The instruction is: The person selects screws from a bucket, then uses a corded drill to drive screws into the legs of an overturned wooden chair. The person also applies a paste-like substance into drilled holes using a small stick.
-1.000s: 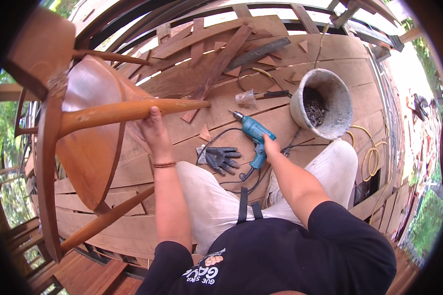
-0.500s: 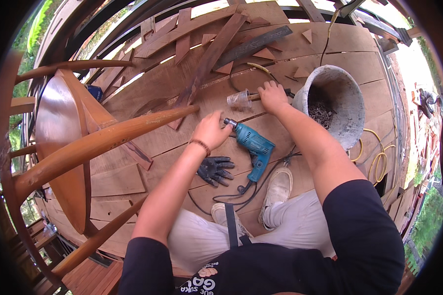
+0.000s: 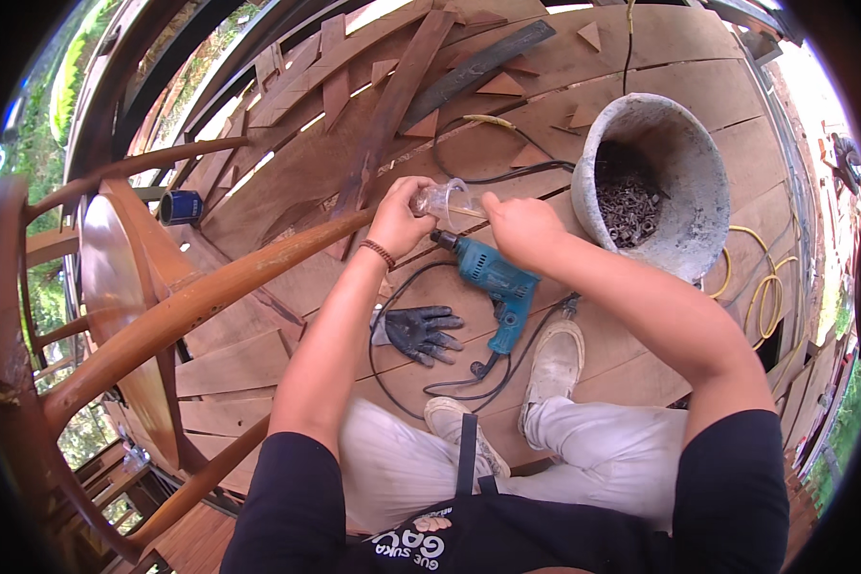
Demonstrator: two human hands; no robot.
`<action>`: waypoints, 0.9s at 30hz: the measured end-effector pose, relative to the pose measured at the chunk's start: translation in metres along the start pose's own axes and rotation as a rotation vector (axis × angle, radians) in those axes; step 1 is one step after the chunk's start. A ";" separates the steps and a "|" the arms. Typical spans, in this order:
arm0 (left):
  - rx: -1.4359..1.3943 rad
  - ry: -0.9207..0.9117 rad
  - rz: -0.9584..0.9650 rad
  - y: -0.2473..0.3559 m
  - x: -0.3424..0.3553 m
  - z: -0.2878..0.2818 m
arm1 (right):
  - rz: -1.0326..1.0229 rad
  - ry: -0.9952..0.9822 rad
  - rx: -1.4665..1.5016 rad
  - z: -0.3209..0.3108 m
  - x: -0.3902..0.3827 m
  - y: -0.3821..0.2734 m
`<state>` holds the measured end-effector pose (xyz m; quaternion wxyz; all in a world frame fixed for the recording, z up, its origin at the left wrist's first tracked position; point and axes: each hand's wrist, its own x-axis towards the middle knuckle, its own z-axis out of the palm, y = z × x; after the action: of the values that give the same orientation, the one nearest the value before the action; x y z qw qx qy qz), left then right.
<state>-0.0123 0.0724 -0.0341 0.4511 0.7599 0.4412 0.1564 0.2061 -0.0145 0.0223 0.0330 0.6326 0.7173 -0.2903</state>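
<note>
My left hand (image 3: 402,216) is wrapped round a clear plastic cup (image 3: 438,202), tilted with its mouth toward the right. My right hand (image 3: 520,228) is closed on a wooden stick (image 3: 469,211) that reaches into the cup; its far end cannot be made out. Just below both hands lies a teal power drill (image 3: 497,275), its chuck close to my left hand and its grip toward me. A black-coated work glove (image 3: 421,334) rests on the boards to the left of the drill.
A grey bucket (image 3: 708,191) with dark scraps stands at the right. Orange-brown wooden furniture legs (image 3: 230,292) reach in from the left, near my left forearm. Wood offcuts (image 3: 392,124) lie at the back. A blue can (image 3: 180,207) stands far left; a black cord (image 3: 378,368) loops around the glove.
My left hand has moved from beside the drill's chuck to take hold of the cup, which is now off the boards. My right hand has come left and nearer, with the stick.
</note>
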 end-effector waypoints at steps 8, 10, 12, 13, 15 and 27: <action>-1.427 -0.103 -0.169 0.127 -0.061 -0.001 | -0.210 0.320 -0.146 -0.109 -0.146 -0.033; -1.528 -0.074 -0.256 0.153 -0.063 0.016 | -0.195 0.348 -0.209 -0.109 -0.169 -0.032; -1.514 -0.038 -0.268 0.151 -0.068 0.036 | -0.183 0.339 -0.306 -0.104 -0.188 -0.033; -1.445 0.037 -0.266 0.147 -0.064 0.050 | -0.172 0.337 -0.331 -0.101 -0.198 -0.034; -1.459 0.021 -0.284 0.144 -0.064 0.065 | -0.147 0.334 -0.379 -0.096 -0.215 -0.036; -1.492 -0.133 -0.279 0.122 -0.081 0.069 | -0.103 0.405 -0.414 -0.085 -0.237 -0.039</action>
<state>0.0512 -0.0558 0.0419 0.8862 0.1989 0.2824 0.3087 0.2435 -0.1875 0.2058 0.0027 0.6201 0.7845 -0.0071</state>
